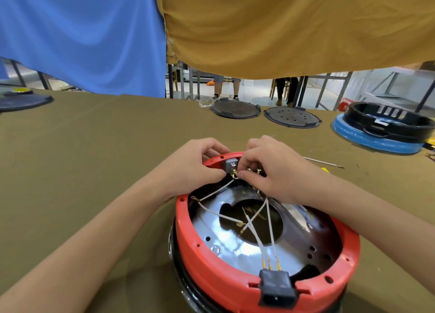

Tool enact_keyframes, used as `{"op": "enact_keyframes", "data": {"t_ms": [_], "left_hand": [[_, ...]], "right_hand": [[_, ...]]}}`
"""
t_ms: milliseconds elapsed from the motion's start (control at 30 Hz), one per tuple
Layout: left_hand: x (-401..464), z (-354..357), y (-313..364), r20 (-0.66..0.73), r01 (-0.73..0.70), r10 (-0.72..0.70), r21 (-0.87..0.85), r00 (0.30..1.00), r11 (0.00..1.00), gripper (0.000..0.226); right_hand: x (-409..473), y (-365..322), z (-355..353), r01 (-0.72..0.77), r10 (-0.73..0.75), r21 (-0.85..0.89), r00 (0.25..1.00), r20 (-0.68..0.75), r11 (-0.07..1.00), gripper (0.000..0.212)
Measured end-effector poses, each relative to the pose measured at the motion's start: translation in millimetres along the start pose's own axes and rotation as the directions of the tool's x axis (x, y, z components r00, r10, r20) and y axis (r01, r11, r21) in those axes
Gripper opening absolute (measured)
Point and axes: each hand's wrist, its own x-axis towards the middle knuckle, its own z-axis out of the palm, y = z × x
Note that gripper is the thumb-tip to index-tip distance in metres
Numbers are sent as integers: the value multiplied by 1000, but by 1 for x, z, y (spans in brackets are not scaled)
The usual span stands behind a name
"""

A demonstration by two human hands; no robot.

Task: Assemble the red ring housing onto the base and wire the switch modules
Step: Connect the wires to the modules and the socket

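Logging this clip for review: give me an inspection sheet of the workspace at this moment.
Surface: table under olive cloth.
Job's things: red ring seated on black base; grey switch at far rim; black socket at near rim.
Clutter: two dark lids, blue-and-black unit, metal rod.
Grippers: left hand and right hand both pinch at switch terminals.
Cables: white wires loose across the metal plate; three reach the socket.
Surroundings: blue and tan curtains; people's legs beyond.
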Motion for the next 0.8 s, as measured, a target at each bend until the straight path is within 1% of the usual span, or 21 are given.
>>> {"op": "enact_keyframes", "data": {"t_ms": [267,600,800], "left_hand": [[0,1,0,-11,-1,1,20,1000,1000,33],[-1,2,2,-22,-27,29,73,999,997,30],[-2,2,2,-33,-37,40,78,999,996,28]], "right_hand": [[2,2,2,-7,7,18,1000,-5,1000,12],[4,-4,2,2,-3,-48,1000,-17,999,13],[6,-6,3,-24,20,-97,999,-46,995,16]]}}
